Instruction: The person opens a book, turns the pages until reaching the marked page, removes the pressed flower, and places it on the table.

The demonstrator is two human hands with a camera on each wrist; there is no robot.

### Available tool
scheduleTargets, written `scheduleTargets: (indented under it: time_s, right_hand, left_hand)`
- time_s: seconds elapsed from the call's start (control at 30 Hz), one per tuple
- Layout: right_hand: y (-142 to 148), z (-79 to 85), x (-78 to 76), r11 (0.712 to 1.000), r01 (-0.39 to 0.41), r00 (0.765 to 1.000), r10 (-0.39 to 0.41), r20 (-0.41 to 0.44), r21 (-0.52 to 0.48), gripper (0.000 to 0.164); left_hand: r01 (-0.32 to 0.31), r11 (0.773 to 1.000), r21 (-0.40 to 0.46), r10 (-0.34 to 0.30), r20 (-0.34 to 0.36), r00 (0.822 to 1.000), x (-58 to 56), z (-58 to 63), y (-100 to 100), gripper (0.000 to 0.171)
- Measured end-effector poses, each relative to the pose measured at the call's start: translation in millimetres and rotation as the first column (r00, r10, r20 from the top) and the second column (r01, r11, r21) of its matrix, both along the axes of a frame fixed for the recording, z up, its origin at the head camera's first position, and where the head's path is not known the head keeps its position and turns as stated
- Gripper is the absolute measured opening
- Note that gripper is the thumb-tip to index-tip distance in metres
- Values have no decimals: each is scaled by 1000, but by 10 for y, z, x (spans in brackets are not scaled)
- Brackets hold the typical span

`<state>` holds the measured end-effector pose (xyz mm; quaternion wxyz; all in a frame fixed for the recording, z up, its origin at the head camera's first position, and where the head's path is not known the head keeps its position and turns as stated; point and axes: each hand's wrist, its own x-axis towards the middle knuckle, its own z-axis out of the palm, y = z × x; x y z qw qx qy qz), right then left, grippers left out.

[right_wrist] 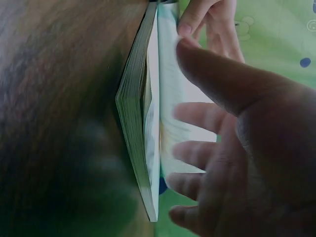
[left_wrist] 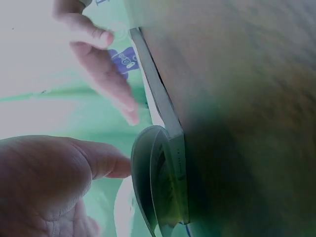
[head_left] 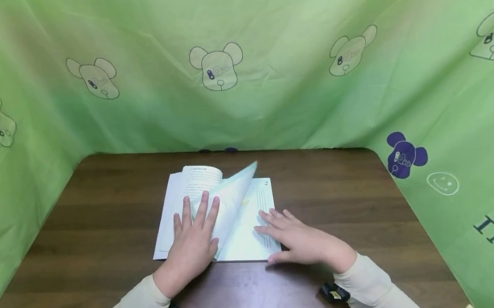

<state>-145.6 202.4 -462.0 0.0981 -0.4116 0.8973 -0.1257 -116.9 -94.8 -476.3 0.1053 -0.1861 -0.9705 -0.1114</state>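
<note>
A paperback book [head_left: 246, 240] lies open on the brown table, its thick page block under the right-hand page. My left hand [head_left: 193, 240] rests with spread, straight fingers on the left-hand pages, which bow up in a curl near the spine. One leaf [head_left: 235, 199] stands partly raised between the two sides, its upper corner pointing to the far right. My right hand [head_left: 301, 237] is at the book's right edge, fingers extended and apart over the printed page. In the right wrist view its fingers [right_wrist: 197, 155] are spaced out beside the page block [right_wrist: 136, 113], holding nothing.
The wooden table [head_left: 92, 216] has rounded far corners. Green cloth [head_left: 292, 103] printed with bear heads hangs around its back and sides. Dark wrist-camera mounts [head_left: 334, 292] sit under both cream sleeves [head_left: 369, 285].
</note>
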Motion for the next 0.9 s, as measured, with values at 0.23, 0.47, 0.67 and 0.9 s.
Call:
scheduleTargets:
  time_s: [0.23, 0.47, 0.67, 0.9]
  right_hand:
    - [1, -69, 14, 999, -7, 1000, 6, 29, 53, 76]
    - [5, -86, 8, 997, 1, 1000, -2, 19, 80, 73]
    - [12, -49, -6, 995, -28, 999, 30, -21, 92, 64]
    - [-3, 2, -31, 988, -112, 979, 129, -159, 110, 30]
  left_hand:
    - [87, 995, -44, -85, 53, 995, 28, 14, -18, 85]
    - [177, 982, -60, -166, 151, 974, 18, 9, -15, 80]
    - [163, 984, -76, -146, 193, 970, 39, -6, -6, 63]
    - [115, 990, -78, -95, 220, 971, 44, 3, -17, 43]
